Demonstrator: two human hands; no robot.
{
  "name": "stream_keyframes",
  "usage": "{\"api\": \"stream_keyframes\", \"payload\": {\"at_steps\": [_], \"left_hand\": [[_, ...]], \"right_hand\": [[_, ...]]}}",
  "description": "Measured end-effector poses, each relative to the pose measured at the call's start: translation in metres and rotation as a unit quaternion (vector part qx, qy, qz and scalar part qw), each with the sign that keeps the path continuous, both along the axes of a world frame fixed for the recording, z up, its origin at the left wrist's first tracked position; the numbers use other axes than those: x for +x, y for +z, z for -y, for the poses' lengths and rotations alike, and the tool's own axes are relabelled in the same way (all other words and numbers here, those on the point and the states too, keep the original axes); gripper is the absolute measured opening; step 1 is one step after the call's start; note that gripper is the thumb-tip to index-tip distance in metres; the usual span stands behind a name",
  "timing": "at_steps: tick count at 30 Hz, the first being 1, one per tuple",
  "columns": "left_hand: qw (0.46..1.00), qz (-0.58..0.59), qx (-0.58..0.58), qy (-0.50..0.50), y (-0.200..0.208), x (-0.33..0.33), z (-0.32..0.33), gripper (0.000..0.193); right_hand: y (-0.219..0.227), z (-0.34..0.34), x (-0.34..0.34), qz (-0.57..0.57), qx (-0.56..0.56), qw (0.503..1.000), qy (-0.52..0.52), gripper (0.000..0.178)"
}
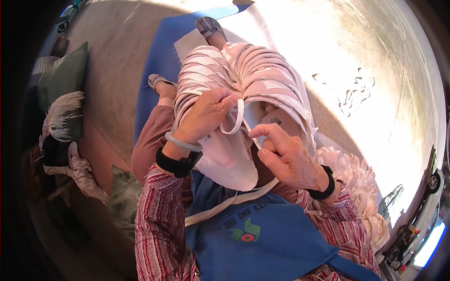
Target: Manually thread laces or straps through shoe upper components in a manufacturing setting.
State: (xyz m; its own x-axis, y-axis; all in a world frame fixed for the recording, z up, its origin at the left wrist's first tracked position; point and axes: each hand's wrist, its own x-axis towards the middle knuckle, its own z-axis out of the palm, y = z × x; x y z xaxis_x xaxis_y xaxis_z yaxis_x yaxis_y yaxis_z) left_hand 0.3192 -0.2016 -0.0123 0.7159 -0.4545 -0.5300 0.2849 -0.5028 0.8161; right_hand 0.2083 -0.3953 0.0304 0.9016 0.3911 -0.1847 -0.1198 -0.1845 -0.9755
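On my lap lie two thick stacks of pink and white layered pieces that look like shoe uppers (262, 70), nested one over another. The nearest upper (229, 164) lies opened toward me, its pale lining and small labels showing. My left hand (208, 112) is closed, pinching a flat white lace (240, 114) that loops down from its fingertips. The lace runs on toward my right hand (288, 157), whose fingers are curled, with the index fingertip and thumb at the strip. The exact grip of the right hand is partly hidden.
A blue apron (262, 239) covers my front. More pale pink pieces (358, 173) are heaped at my right. Dark thin strips (351, 93) lie on the sunlit floor. At the left stand a dark green bag (63, 79) and a white fringed bundle (65, 114).
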Motion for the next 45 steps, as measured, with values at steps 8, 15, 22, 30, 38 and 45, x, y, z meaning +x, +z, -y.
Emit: {"api": "stream_keyframes", "payload": {"at_steps": [8,15,22,30,38,45], "left_hand": [[0.998,0.051,-0.032,0.022,-0.001,-0.008,-0.014,0.029],[0.997,-0.021,-0.049,0.062,-0.005,0.003,-0.013,0.025],[0.997,-0.027,-0.075,0.001,-0.002,0.003,-0.015,0.022],[0.998,0.017,-0.061,-0.011,0.003,0.006,-0.020,0.024],[0.998,-0.021,-0.026,-0.044,0.001,0.006,-0.014,0.013],[0.983,0.158,0.001,-0.096,-0.016,0.002,-0.016,0.019]], "right_hand": [[-0.029,0.012,0.033,0.050,-0.210,0.973,-0.084,0.019],[-0.016,0.000,0.040,0.187,-0.246,0.951,-0.023,0.015],[-0.045,-0.019,0.097,0.218,-0.212,0.952,-0.018,0.017],[-0.060,-0.030,0.096,0.193,-0.238,0.952,0.002,0.016],[-0.035,-0.009,0.086,-0.141,0.132,0.961,-0.198,0.022],[0.059,0.000,0.094,0.048,0.493,0.857,-0.144,0.017]]}}
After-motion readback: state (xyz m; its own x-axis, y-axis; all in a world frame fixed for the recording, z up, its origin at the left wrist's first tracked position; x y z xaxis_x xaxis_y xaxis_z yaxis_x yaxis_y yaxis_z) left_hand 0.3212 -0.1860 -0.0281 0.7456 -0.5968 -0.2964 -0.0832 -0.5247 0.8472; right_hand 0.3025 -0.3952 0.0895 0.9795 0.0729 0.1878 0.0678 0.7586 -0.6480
